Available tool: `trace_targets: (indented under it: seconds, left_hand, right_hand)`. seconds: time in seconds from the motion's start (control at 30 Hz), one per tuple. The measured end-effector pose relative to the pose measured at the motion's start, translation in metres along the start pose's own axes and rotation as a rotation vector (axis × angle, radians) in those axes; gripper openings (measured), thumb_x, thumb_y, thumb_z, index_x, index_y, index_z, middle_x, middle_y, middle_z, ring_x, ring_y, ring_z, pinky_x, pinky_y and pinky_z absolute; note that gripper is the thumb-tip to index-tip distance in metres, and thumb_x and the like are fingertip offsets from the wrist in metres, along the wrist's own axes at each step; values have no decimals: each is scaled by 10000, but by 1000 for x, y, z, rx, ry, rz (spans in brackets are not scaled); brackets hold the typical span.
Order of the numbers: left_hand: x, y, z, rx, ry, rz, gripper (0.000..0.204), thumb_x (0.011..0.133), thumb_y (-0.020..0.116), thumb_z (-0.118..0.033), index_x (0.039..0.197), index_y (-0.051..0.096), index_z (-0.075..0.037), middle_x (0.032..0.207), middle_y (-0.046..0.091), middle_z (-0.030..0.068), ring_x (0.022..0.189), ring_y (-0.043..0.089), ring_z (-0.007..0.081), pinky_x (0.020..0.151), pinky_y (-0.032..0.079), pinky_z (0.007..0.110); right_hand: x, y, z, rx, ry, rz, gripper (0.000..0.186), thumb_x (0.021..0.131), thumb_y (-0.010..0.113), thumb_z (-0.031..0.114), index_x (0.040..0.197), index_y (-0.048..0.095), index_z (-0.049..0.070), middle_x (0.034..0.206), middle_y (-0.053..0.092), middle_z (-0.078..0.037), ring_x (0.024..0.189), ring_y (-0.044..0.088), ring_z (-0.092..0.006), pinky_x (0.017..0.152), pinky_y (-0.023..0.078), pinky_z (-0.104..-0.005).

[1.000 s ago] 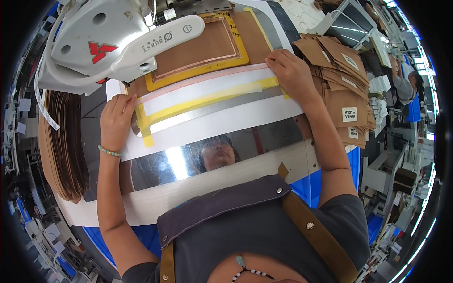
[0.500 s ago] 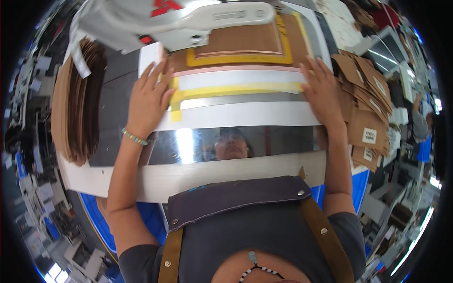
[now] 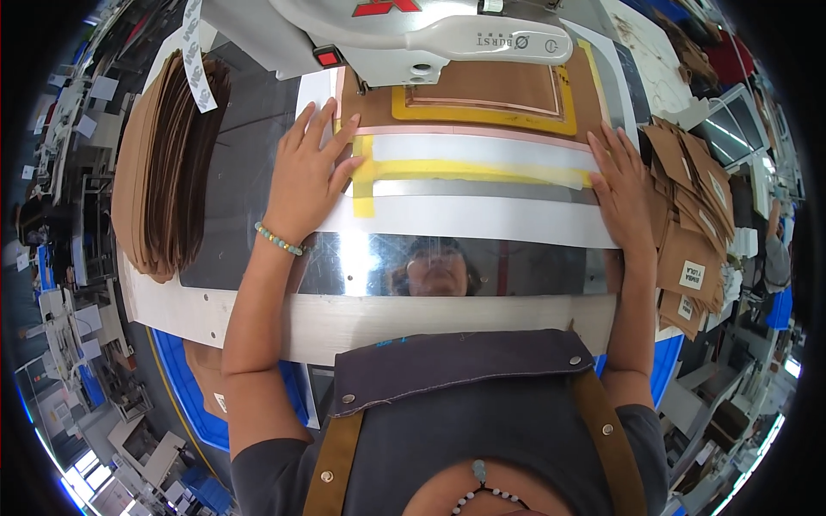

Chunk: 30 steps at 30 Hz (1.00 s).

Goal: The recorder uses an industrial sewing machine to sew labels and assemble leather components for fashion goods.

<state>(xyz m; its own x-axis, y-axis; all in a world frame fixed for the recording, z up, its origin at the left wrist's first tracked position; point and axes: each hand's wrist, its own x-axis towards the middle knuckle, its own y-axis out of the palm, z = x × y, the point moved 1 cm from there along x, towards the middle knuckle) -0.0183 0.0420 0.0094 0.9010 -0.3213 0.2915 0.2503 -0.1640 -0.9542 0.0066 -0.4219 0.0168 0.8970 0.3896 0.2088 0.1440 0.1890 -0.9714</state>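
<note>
The left hand [image 3: 311,176] is open, fingers spread, gripping nothing, its fingertips at the left edge of the brown sheet [image 3: 372,112] on the counter [image 3: 430,322]. The right hand [image 3: 621,185], also open, rests by the sheet's right edge; its contact is unclear. The white machine [image 3: 379,65] hides part of the yellow frame [image 3: 482,122] atop the sheet.

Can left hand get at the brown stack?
Likely yes: the left hand is open, and only the dark plate shows between it and the brown stack; a hanging white tape crosses just the stack's upper end.
</note>
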Motion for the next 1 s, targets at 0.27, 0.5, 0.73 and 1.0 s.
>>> trace_targets:
  seconds: [0.27, 0.5, 0.73, 1.0]
  left_hand:
    - [3, -3, 0, -18, 26, 9, 498, 977, 671, -353, 1457, 653, -220, 1636, 456, 112, 1531, 360, 373, 1200, 335, 500]
    - [0, -2, 3, -53, 53, -2, 480, 976, 669, -279, 1448, 653, -196, 1632, 463, 112, 1527, 370, 381, 1217, 323, 496]
    - [2, 1, 5, -85, 33, 65, 511, 1015, 615, -255, 1518, 585, -174, 1677, 411, 83, 1563, 327, 351, 1262, 259, 486]
    - [0, 4, 9, -63, 25, 65, 517, 1025, 608, -267, 1534, 568, -186, 1685, 397, 79, 1568, 323, 330, 1264, 253, 487]
  right_hand:
    - [-1, 0, -2, 13, -30, -11, 461, 1099, 485, 401, 1507, 594, 215, 1659, 417, -81, 1560, 299, -335, 1266, 208, -536]
    - [-1, 6, -2, 19, -39, -33, 477, 1076, 536, 412, 1515, 582, 230, 1664, 413, -73, 1559, 303, -338, 1265, 216, -543]
    - [-6, 11, -8, 39, -35, -71, 476, 1058, 565, 436, 1487, 601, 233, 1650, 418, -98, 1539, 323, -360, 1254, 238, -564]
    - [-1, -21, 4, -147, -74, -253, 362, 938, 718, 217, 1289, 718, 131, 1429, 603, -59, 1337, 537, -287, 1041, 444, -453]
